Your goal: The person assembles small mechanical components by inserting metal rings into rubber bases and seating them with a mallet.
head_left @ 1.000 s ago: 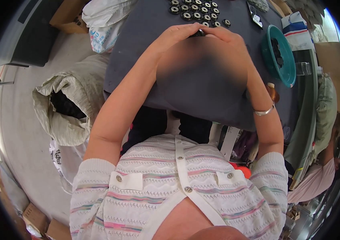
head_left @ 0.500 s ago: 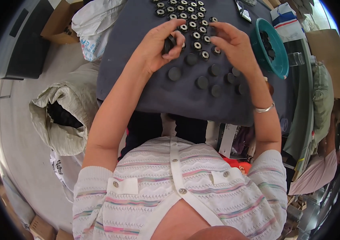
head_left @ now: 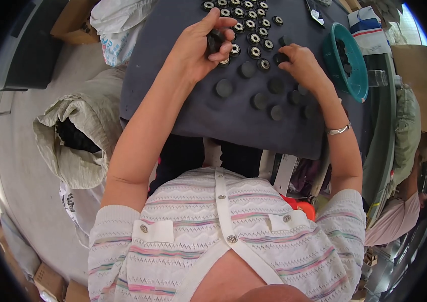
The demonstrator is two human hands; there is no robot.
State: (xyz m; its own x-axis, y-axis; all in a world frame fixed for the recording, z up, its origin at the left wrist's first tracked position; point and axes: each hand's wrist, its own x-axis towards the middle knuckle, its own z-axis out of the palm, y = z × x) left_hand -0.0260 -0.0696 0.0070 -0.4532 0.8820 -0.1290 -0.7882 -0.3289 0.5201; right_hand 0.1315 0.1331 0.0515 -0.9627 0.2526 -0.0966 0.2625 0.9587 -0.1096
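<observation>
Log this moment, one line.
left grip: dark piece held | right grip: pinching black disc | table: loose black discs, metal-centred discs | teal basin: dark pieces inside

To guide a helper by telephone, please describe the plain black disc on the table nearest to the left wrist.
On the dark grey table, find the cluster of metal-centred pieces. Below them in view lie plain black discs. The wanted disc is the leftmost of these, clearly apart from its neighbours.

Workshop by look: metal-centred black parts [head_left: 254,52] on cloth-covered table [head_left: 155,45], open sack [head_left: 102,118] of black pieces [head_left: 75,137], cardboard boxes [head_left: 50,277].
</observation>
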